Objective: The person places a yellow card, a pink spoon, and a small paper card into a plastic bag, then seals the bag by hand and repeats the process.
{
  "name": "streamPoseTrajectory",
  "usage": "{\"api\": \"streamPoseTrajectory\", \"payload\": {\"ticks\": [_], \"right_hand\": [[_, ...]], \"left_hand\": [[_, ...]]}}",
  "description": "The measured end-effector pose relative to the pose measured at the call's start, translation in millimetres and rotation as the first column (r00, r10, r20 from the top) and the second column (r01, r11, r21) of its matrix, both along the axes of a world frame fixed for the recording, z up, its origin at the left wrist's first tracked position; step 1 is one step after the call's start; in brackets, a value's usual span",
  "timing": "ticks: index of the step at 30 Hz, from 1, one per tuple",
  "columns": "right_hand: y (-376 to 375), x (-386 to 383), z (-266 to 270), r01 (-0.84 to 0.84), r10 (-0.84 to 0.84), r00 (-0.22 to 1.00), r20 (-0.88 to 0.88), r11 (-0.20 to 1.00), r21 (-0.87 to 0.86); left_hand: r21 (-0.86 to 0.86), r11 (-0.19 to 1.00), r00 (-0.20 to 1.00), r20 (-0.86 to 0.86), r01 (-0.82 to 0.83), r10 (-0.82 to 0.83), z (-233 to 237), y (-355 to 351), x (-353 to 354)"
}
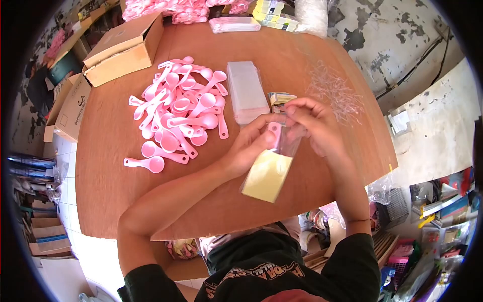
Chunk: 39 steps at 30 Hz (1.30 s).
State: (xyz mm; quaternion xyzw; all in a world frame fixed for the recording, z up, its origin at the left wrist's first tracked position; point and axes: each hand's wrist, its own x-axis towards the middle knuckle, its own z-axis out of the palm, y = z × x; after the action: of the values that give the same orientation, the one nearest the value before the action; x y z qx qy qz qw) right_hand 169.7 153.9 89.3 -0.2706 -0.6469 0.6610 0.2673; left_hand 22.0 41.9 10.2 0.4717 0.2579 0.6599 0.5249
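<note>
My left hand [251, 145] is closed on a clear plastic bag [289, 143], thumb in front. In the bag are a pale yellow card [266, 176] and a pink measuring spoon whose handle [274, 130] shows near the top; the card hides the rest. My right hand [319, 126] pinches at the bag's upper end, thumb and forefinger together. Left of my hands lies a heap of pink spoons [181, 104]. Just beyond them is a stack of flat clear bags [245, 90], and beside it a small pile of cards [280, 99], partly covered by my right hand.
Thin clear plastic strips [334, 93] lie loose on the brown table [115, 201] at the right. A cardboard box [123, 50] stands at the far left corner. Along the back edge are bagged pink spoons [173, 10], a packet of bags [235, 24] and yellow card bundles [274, 15].
</note>
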Motion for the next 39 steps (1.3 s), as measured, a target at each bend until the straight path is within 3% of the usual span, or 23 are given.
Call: {"api": "streamPoseTrajectory", "payload": {"ticks": [1,3,5,9,10,11,12,14,17,19,26,30,32,33,35,36,38,39], "right_hand": [[0.5,-1.0,-9.0,0.004,-0.004,1.000,0.004,1.000,-0.025],[2.4,-3.3,-19.4,0.002,-0.002,1.000,0.003,0.998,-0.061],[4.2,-3.6,-27.8,0.058,-0.048,0.996,-0.080,0.989,0.134],[2.8,-0.4,-29.9,0.119,-0.090,0.988,-0.126,0.962,0.246],[7.3,0.4,-34.3,0.129,-0.058,0.987,-0.151,0.844,0.520],[10.4,2.0,-38.3,0.137,-0.021,0.986,-0.163,0.650,0.747],[11.3,3.7,-40.1,0.140,-0.029,0.987,-0.161,0.657,0.741],[11.2,4.9,-41.8,0.038,-0.073,0.997,-0.001,0.501,0.864],[11.4,3.3,-51.7,0.074,-0.148,0.989,-0.013,0.414,0.907],[9.2,2.9,-52.2,0.067,-0.165,0.986,-0.005,0.374,0.925],[5.7,7.3,-47.2,-0.002,-0.206,0.978,0.038,0.172,0.985],[6.4,10.8,-48.1,-0.016,-0.226,0.973,0.052,0.159,0.987],[4.6,10.6,-50.3,0.029,-0.246,0.968,0.048,0.298,0.954],[5.7,10.1,-53.1,0.029,-0.252,0.966,0.049,0.296,0.955],[8.2,9.6,-58.0,0.154,-0.181,0.982,-0.050,0.625,0.766],[5.6,10.5,-55.1,0.154,-0.188,0.981,-0.045,0.621,0.769],[0.8,11.7,-44.7,0.153,-0.203,0.979,0.028,0.815,0.559],[-1.2,12.0,-41.1,0.155,-0.211,0.977,0.033,0.809,0.566]], "left_hand": [[-0.121,0.993,1.000,0.012,-0.011,0.012,-0.4,0.3,1.4],[-0.155,0.986,0.998,-0.038,-0.055,0.050,-4.3,5.1,0.6],[-0.195,0.976,0.993,-0.087,-0.093,0.077,-9.6,7.5,-0.7],[-0.261,0.958,0.974,-0.220,-0.119,0.061,-6.7,6.3,-1.1],[-0.261,0.958,0.964,-0.260,-0.121,0.051,-5.6,4.9,1.1],[-0.271,0.956,0.965,-0.258,-0.115,0.043,-3.7,4.0,3.4],[-0.254,0.953,0.954,-0.286,-0.165,0.089,-0.9,3.5,5.6],[-0.241,0.948,0.941,-0.313,-0.209,0.128,-3.4,5.4,8.8],[-0.227,0.938,0.932,-0.311,-0.261,0.184,-10.1,6.1,9.7],[-0.229,0.927,0.868,-0.470,-0.296,0.161,-7.8,3.9,7.6],[-0.050,0.954,0.731,-0.655,-0.297,0.193,1.7,2.7,8.9],[0.023,0.956,0.670,-0.708,-0.292,0.222,4.6,2.3,10.9],[0.067,0.957,0.656,-0.714,-0.282,0.244,3.8,2.0,9.6],[0.052,0.962,0.664,-0.714,-0.267,0.223,3.7,1.6,8.5],[0.040,0.968,0.675,-0.710,-0.246,0.201,2.2,1.5,6.6],[0.037,0.968,0.703,-0.681,-0.248,0.206,-0.3,2.0,6.1],[0.042,0.969,0.735,-0.644,-0.242,0.212,-5.4,2.1,5.7],[-0.009,0.973,0.792,-0.581,-0.232,0.184,-7.4,1.7,5.5]]}}
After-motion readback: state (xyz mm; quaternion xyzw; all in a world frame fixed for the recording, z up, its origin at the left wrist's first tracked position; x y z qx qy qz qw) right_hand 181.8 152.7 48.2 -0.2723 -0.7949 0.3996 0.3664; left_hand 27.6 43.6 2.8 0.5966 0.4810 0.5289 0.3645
